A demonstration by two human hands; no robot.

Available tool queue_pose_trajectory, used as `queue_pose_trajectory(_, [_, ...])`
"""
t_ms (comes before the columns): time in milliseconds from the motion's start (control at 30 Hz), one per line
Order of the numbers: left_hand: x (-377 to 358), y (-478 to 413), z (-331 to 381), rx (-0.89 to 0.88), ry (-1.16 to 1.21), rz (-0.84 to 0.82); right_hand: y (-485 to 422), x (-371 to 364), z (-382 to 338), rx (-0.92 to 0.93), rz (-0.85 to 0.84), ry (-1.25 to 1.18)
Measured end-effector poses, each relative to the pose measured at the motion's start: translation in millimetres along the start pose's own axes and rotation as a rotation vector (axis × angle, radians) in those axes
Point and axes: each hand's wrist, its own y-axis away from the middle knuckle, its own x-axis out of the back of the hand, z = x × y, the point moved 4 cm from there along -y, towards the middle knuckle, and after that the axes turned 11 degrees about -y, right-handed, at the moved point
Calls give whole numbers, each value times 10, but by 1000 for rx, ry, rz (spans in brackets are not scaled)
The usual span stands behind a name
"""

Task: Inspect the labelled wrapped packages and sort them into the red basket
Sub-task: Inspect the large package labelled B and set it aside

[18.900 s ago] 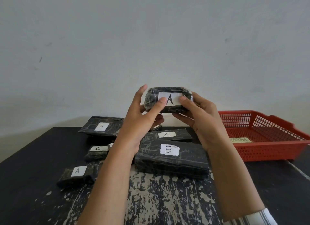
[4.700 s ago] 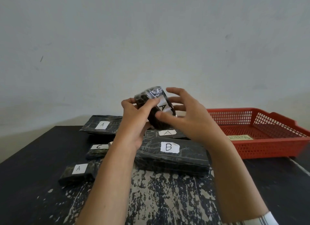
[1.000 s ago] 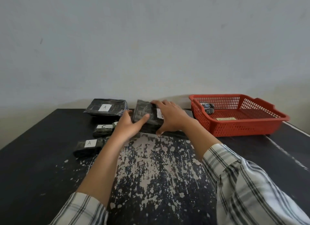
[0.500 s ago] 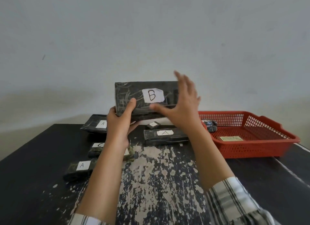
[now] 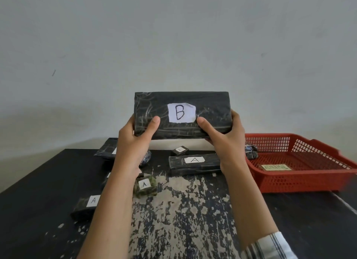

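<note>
The B package (image 5: 181, 116), a long flat block in crinkled glossy black film with a torn white paper label (image 5: 182, 112), is held upright in the air above the far edge of the tabletop (image 5: 183, 220), label facing the camera. The left hand (image 5: 135, 141) grasps its lower left end, thumb across the front. The right hand (image 5: 224, 141) grasps the lower right end the same way.

The tabletop is black, its paint flaked pale down the middle. On it lie a long A package (image 5: 194, 163), a tiny package (image 5: 180, 150) beyond it, a mossy A package (image 5: 145, 185) and a dark A package (image 5: 87, 204) nearer the left edge. At the right edge, the red basket (image 5: 301, 179) of perforated plastic holds a small crumpled package (image 5: 251, 152) in its far left corner.
</note>
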Motion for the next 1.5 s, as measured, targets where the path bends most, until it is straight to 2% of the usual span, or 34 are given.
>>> queue_pose_trajectory(133, [-63, 8, 7, -14, -153, 14, 64, -7, 43, 19, 12, 75])
queue_pose_trajectory(467, [-220, 16, -127, -61, -314, 151, 81, -29, 68, 17, -98, 334])
queue_pose_trajectory(600, [-270, 39, -122, -94, -383, 163, 86, 13, 93, 7, -68, 392])
queue_pose_trajectory(733, [-215, 31, -88, -50, -299, 134, 73, 28, 54, 18, -70, 401])
queue_pose_trajectory(900, [-124, -13, -112, -12, -249, 177, 70, 4, -22, 30, -107, 372])
queue_pose_trajectory(1033, [-122, -18, -99, -1, -276, 148, 67, 44, -2, -44, -24, 226])
queue_pose_trajectory(1233, [-194, 38, -44, 39, -238, 63, 29, 128, 22, -73, 82, 270])
queue_pose_trajectory(1500, [-156, 30, -87, 127, -105, 127, 58, 53, -25, -50, 12, 311])
